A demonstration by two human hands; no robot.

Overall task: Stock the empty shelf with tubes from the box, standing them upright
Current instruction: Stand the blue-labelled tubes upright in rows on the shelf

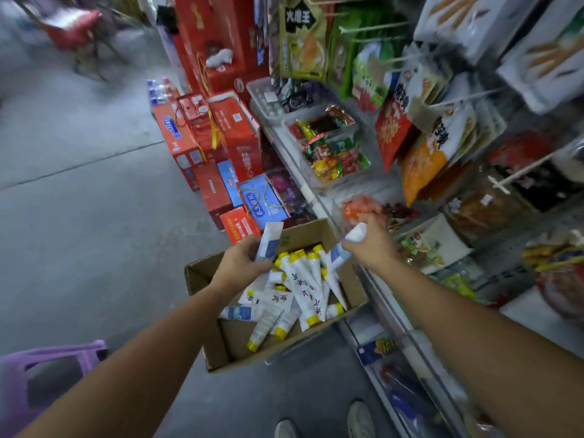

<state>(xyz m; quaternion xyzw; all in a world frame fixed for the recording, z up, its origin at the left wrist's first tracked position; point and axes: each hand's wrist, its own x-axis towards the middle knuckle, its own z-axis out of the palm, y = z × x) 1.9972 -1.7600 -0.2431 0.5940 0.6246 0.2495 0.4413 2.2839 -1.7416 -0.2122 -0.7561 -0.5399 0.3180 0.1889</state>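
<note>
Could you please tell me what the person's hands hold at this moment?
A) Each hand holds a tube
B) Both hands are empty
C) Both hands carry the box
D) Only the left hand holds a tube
A: the left hand grips a white-and-blue tube and the right hand grips a second tube, both above the cardboard box, which neither hand holds.

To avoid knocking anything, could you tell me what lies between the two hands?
In the head view, yellow-capped tubes in the box lie between them.
</note>
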